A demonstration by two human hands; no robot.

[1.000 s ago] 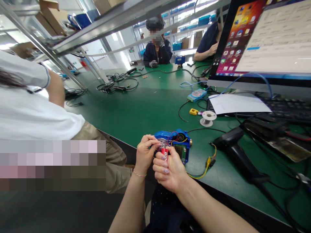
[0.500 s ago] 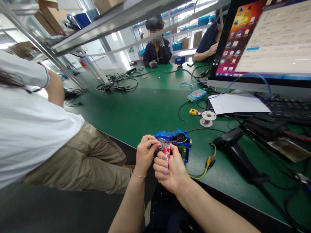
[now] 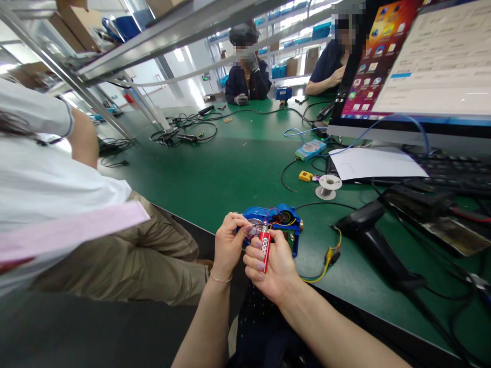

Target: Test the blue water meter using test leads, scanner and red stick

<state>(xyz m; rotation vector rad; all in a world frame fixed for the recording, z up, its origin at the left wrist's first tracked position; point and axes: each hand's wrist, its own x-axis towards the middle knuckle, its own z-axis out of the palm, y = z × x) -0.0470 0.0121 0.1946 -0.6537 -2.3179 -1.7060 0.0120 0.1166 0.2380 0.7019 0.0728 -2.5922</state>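
A red lighter (image 3: 264,250) with white lettering stands upright in my right hand (image 3: 274,266), the fingers wrapped round it and its metal top facing the wires. Thumb and fingers of my left hand (image 3: 230,237) pinch thin wires (image 3: 261,224) beside the lighter's top. Behind both hands lies an opened blue housing (image 3: 255,210) at the table's edge, with a green circuit board, red and yellow wires inside and a brass fitting (image 3: 301,225) on its right. My hands hide part of the housing. Whether a flame burns cannot be made out.
Right of the housing lie yellow clip leads (image 3: 329,255) and a black barcode scanner (image 3: 378,245). A solder spool (image 3: 328,187), a blue-white box (image 3: 310,150), a keyboard and a monitor (image 3: 414,71) stand beyond. A person in white (image 3: 57,153) stands close at left; two people sit across the green table.
My right hand has turned slightly, so more of the lighter's lettering shows. My left hand stays at the wires. A pink strip has come into view by the person at left.
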